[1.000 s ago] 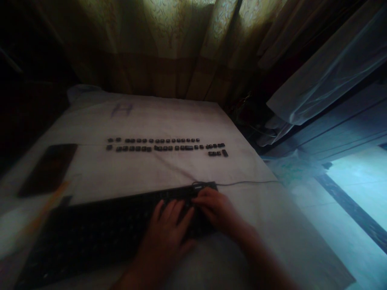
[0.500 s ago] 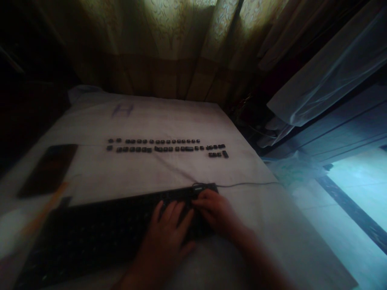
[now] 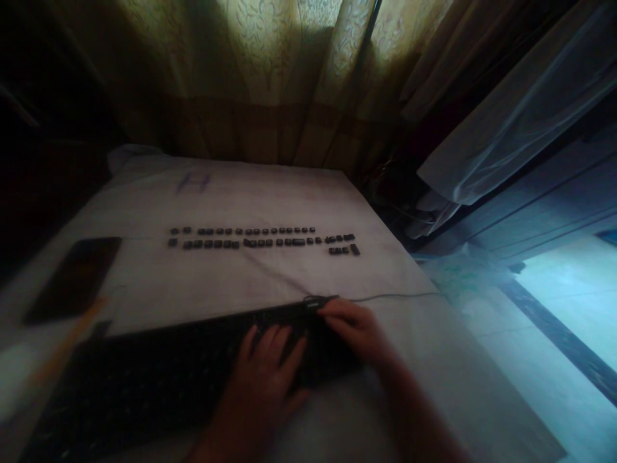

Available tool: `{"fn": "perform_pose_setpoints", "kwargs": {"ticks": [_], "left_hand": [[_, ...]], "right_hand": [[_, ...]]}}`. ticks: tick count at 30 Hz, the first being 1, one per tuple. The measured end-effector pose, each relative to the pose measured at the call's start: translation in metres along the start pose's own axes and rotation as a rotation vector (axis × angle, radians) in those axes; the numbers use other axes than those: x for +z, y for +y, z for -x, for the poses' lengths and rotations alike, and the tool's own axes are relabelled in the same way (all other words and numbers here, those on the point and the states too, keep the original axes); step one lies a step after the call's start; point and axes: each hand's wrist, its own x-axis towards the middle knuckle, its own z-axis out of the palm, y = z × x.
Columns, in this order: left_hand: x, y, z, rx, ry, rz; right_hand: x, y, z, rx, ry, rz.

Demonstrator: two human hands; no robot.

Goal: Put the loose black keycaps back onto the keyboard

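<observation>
Left hand (image 3: pixel 270 373) splayed, right hand (image 3: pixel 354 326) pinched, contents unclear, over black oblong keyboard (image 3: pixel 173 370); long axis rising, lower left to lower centre.

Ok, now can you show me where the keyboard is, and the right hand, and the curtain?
Keyboard (image 3: pixel 164 366): head view, on the middle of its dark top.
Right hand (image 3: pixel 355 326): head view, on the back of the hand.
Curtain (image 3: pixel 260 74): head view, on the patterned cloth above its darker band.

Your dim view, light behind the curtain (image 3: pixel 260 64), bluish brightness across the floor (image 3: pixel 569 305), your keyboard (image 3: pixel 144 373) murky, lower left blurred
</observation>
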Motion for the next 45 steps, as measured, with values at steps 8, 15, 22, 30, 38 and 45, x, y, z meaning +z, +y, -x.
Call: {"fn": "perform_pose_setpoints", "kwargs": {"ticks": [8, 15, 22, 30, 38, 45], "left_hand": [[0.002, -0.005, 0.001, 0.037, 0.039, -0.061], [0.022, -0.021, 0.005, 0.167, 0.129, -0.240], [0.041, -0.027, 0.008, 0.188, 0.178, -0.385], [0.045, -0.027, 0.012, 0.119, 0.169, -0.294], [0.028, -0.021, 0.008, 0.147, 0.167, -0.243], [0.010, -0.007, 0.002, 0.072, 0.150, -0.166]], "right_hand": [[-0.015, 0.029, -0.006, 0.345, 0.293, -0.517], [-0.033, 0.046, -0.025, 0.140, 0.335, 0.007], [-0.055, 0.046, -0.079, -0.226, 0.437, 0.701], [-0.047, 0.047, -0.110, -0.277, 0.362, 1.108], [-0.047, 0.054, -0.113, -0.218, 0.270, 1.223], [-0.047, 0.046, -0.109, -0.289, 0.215, 1.246]]}}
